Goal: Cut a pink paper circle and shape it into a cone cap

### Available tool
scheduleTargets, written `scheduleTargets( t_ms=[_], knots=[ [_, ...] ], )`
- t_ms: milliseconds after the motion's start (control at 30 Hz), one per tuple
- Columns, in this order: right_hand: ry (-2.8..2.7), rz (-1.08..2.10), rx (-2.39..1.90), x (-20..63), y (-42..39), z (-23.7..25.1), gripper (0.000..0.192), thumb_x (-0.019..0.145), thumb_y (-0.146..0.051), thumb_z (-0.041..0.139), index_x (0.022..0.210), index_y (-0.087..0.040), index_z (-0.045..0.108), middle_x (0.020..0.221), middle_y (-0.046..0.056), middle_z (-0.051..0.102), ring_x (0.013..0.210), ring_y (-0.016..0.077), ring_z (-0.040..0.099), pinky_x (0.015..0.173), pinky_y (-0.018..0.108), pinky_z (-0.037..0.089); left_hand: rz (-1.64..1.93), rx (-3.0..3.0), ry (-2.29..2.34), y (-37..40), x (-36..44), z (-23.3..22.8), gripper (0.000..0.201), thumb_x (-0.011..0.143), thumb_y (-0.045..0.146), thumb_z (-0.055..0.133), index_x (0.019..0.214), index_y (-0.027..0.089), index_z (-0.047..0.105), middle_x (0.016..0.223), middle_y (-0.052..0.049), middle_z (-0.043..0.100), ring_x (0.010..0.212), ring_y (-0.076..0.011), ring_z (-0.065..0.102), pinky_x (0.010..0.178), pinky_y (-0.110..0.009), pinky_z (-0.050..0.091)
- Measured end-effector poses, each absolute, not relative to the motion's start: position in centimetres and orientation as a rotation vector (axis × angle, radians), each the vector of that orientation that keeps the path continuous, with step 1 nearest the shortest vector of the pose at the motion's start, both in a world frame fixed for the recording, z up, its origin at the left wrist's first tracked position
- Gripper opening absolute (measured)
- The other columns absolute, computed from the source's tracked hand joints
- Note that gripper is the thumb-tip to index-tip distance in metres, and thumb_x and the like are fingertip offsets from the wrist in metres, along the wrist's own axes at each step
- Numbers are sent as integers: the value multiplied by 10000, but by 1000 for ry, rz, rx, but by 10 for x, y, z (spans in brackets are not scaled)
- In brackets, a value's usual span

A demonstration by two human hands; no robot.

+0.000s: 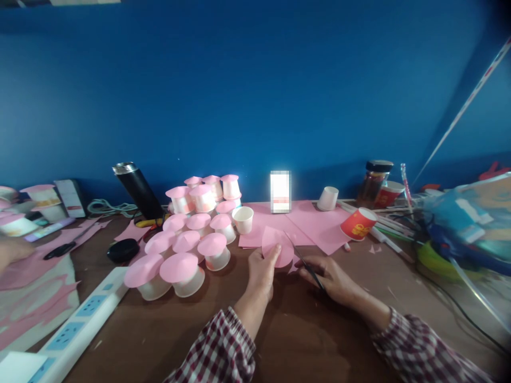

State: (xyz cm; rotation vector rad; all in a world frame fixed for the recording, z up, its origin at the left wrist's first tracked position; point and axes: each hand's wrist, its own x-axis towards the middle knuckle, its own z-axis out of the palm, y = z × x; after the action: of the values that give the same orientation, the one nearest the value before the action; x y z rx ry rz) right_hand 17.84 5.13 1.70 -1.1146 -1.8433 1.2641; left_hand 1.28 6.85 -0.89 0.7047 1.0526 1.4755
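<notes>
My left hand (260, 274) is closed on a round pink paper piece (282, 249), its thumb lying across the front. My right hand (330, 277) grips dark scissors (315, 275), whose thin blades point up and left at the right edge of that piece. A small pink scrap (294, 265) hangs just below the blades. Left of my hands stand several paper cups with pink cone-shaped paper tops (179, 267). One uncovered white paper cup (243, 220) is beside them, behind my left hand. Pink paper sheets (319, 229) lie flat beyond both hands.
A power strip (85, 314), black thermos (138, 186) and another pair of scissors (59, 250) are on the left. At right are a tilted red paper cup (358, 223), a lidded jar (375, 183) and a plastic bag (475, 213). Another person's blurred hand (11, 252) enters at far left.
</notes>
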Motion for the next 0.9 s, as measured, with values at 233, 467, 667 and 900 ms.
scheduleTargets(
  t_ms=[233,467,667,900],
  knots=[
    [-1834,1284,-1081,177,51,22,357,796,-420,608,998,-128,644,797,48,651,738,168,596,655,241,469,1444,733,1050,67,13,-8,436,568,450,759,777,74,688,670,-98,681,602,-196,620,555,-284,469],
    [-1864,1279,-1074,179,52,20,355,819,-418,582,1010,-124,641,805,44,641,723,155,578,601,216,445,1430,763,1063,66,14,-9,444,572,458,751,763,63,688,654,-94,675,593,-191,616,547,-277,463],
    [-1861,1280,-1077,179,53,20,360,822,-411,581,1028,-120,632,781,38,632,720,156,573,615,222,445,1436,747,1070,65,14,-7,439,564,457,755,753,66,690,633,-87,667,578,-185,611,547,-277,462],
    [-1872,1257,-1112,180,52,19,369,815,-424,585,1015,-119,643,706,22,607,645,130,538,545,201,409,1435,727,1065,66,13,-6,448,543,448,768,759,63,692,613,-83,660,570,-188,608,545,-284,461]
  ],
)
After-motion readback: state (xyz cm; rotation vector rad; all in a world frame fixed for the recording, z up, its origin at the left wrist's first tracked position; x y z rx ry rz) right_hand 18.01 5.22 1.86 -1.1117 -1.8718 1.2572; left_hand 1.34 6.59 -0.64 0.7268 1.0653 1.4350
